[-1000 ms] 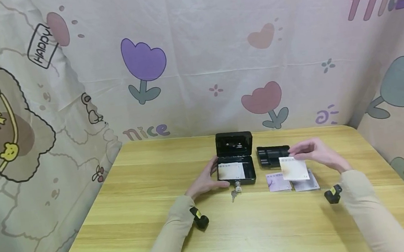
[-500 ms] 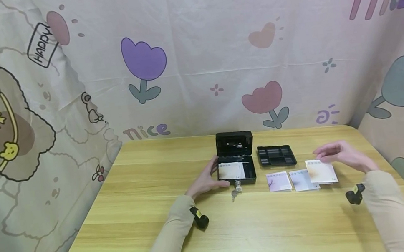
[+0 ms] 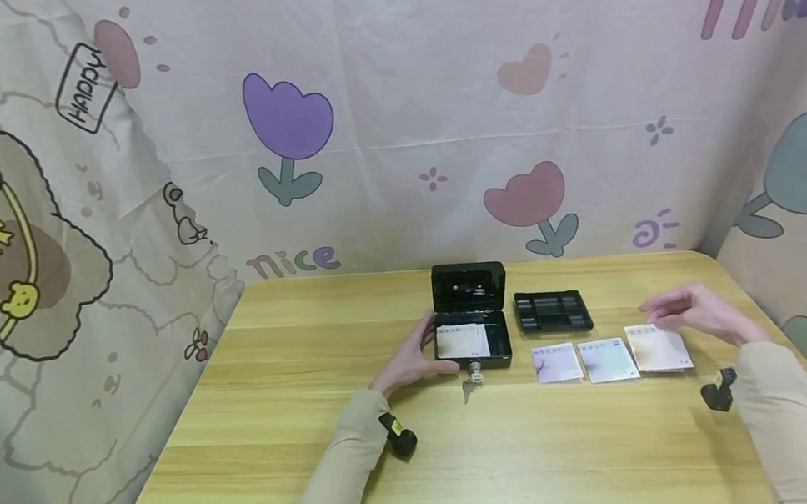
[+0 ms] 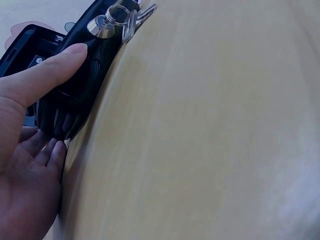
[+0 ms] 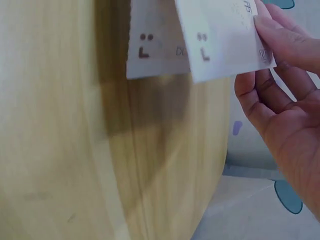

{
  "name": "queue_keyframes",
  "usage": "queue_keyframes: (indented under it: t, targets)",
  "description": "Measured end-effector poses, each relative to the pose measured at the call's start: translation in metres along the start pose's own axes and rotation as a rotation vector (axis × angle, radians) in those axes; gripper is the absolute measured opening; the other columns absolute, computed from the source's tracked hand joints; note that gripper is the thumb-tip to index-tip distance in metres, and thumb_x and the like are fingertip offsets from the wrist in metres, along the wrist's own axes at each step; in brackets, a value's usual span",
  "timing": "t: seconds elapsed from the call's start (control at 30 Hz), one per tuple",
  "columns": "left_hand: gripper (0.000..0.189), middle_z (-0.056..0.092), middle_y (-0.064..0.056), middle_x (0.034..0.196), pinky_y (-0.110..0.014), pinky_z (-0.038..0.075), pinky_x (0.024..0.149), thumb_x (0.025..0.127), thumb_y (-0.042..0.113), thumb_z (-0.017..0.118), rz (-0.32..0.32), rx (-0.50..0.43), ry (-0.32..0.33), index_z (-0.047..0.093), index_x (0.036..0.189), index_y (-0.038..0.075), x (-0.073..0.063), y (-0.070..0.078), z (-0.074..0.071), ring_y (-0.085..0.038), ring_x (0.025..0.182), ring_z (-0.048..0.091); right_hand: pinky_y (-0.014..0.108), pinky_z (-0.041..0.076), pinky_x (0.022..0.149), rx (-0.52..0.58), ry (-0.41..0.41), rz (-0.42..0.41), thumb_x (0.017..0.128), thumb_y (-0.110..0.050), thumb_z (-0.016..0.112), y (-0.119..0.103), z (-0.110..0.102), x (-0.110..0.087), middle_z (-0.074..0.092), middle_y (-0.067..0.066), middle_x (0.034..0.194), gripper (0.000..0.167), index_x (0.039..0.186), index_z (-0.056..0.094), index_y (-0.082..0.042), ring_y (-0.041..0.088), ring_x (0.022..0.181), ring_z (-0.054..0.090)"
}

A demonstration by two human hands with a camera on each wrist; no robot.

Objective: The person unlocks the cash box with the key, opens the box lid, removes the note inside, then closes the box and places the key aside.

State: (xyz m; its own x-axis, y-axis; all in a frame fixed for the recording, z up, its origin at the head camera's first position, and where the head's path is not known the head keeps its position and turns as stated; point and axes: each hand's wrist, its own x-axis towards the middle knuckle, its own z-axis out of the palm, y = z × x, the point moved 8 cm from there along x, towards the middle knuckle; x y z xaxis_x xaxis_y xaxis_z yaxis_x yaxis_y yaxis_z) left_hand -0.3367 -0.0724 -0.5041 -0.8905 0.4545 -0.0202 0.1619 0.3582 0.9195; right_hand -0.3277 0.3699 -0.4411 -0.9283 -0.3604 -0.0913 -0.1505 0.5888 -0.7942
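left hand [image 3: 408, 364]: fingers gripping black box [image 3: 499, 343] | right hand [image 3: 694, 316]: fingers pinching paper note [image 3: 659, 349] | keys [image 3: 468, 389]: at box front | tray [image 3: 553, 313]: just beside black box

Glossy box [image 4: 97, 65], metal keys [image 4: 129, 27], paper note [image 5: 220, 40]

Left hand [image 3: 411, 360], right hand [image 3: 702, 318]: two. Glossy black lidded box [image 3: 496, 362] at left hand: one. Silver cylindrical lock [image 4: 101, 28], same hand: one; silver metal keys [image 4: 129, 27] beside it: two seen. Black compartmented tray [image 3: 551, 312] between hands: one. Printed paper sets: three, pale purple set [image 3: 556, 363] and pale blue set [image 3: 608, 360] between hands, cream set [image 3: 659, 349] at right hand; sheets per set unclear.
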Motion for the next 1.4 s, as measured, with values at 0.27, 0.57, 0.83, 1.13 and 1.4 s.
queue_keyframes:
  t: [0.27,0.57,0.83,1.13,1.4]
  targets:
    - [0.120,0.016,-0.014,0.170,-0.048,0.024,0.128,0.076,0.023,0.089,-0.006,0.007,0.006,0.007,0.163,0.009,0.000,0.000,0.000,-0.036,0.154,0.026,0.017,0.057,0.076,-0.065,0.029,0.059,0.089,-0.003,0.070,0.011,0.004,0.000,0.076,0.016,0.101,0.042,0.125,0.059,0.016,0.000,0.084,0.067]
    - [0.119,0.014,-0.015,0.170,-0.048,0.023,0.128,0.076,0.021,0.088,-0.001,-0.002,0.003,0.008,0.163,0.008,-0.001,0.003,0.000,-0.036,0.154,0.025,0.016,0.056,0.074,-0.117,0.038,0.079,0.088,-0.003,0.070,0.015,0.012,0.003,0.075,0.021,0.103,0.040,0.124,0.062,0.014,-0.003,0.083,0.065]
    - [0.117,0.015,-0.015,0.170,-0.048,0.023,0.128,0.077,0.020,0.088,0.004,-0.002,0.005,0.009,0.162,0.007,-0.001,0.003,0.001,-0.037,0.154,0.025,0.014,0.054,0.074,-0.158,0.056,0.079,0.090,-0.006,0.071,0.020,0.014,0.004,0.075,0.023,0.106,0.038,0.123,0.064,0.013,-0.004,0.083,0.064]
    - [0.118,0.015,-0.015,0.170,-0.047,0.023,0.129,0.077,0.020,0.088,0.010,-0.002,0.000,0.008,0.162,0.007,-0.001,0.003,0.001,-0.036,0.155,0.025,0.013,0.054,0.075,-0.121,0.075,0.065,0.089,-0.002,0.069,0.022,0.014,0.005,0.075,0.024,0.107,0.038,0.123,0.063,0.014,-0.007,0.084,0.065]
    - [0.118,0.015,-0.016,0.170,-0.049,0.024,0.128,0.077,0.023,0.088,0.008,0.002,0.000,0.007,0.162,0.007,-0.001,0.002,0.000,-0.037,0.154,0.025,0.018,0.050,0.078,-0.215,0.141,0.087,0.093,-0.015,0.069,0.012,0.015,0.008,0.073,0.022,0.117,0.036,0.124,0.068,0.003,-0.001,0.093,0.062]
